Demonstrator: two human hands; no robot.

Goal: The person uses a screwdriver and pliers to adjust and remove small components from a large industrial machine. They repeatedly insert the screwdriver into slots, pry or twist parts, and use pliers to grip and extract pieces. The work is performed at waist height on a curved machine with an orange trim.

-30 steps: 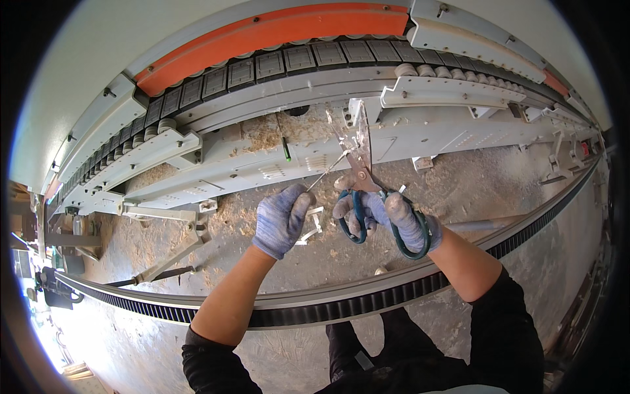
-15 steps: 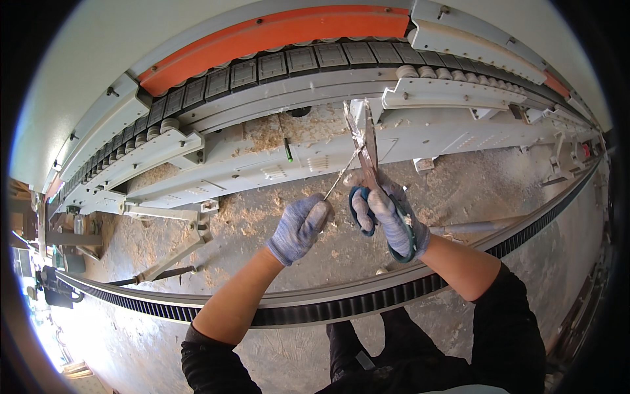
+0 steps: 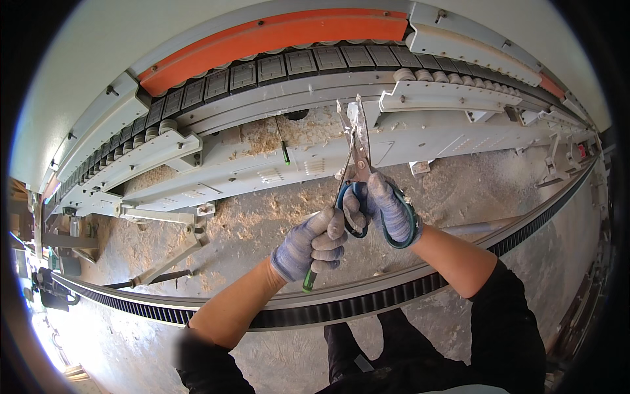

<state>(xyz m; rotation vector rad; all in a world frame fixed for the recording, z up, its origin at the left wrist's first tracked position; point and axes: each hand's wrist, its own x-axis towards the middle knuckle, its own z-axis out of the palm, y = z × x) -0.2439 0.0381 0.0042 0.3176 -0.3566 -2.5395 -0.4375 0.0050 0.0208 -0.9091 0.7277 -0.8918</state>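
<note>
My right hand (image 3: 387,207), in a grey-blue glove, grips scissors (image 3: 361,164) by dark teal handles. Their blades point away from me, spread in a narrow V, with whitish residue stuck to them. My left hand (image 3: 312,244), gloved alike, is closed round a thin-shafted tool with a green end (image 3: 309,281), which looks like a screwdriver. Its shaft runs up along the scissors and lies against or just in front of the blades; its tip is hard to make out. Both hands are close together, the left one just below the handles.
Beyond the hands runs a grey machine with a black segmented track (image 3: 269,67), rollers and an orange guard (image 3: 282,29). Another green-handled tool (image 3: 285,154) lies on its ledge among wood shavings. A rail with a black ribbed strip (image 3: 354,305) crosses between me and the machine.
The scissor blades have spread wider. My left hand has come right, close to the scissor handles; its fingers now wrap the tool, and the green end shows below.
</note>
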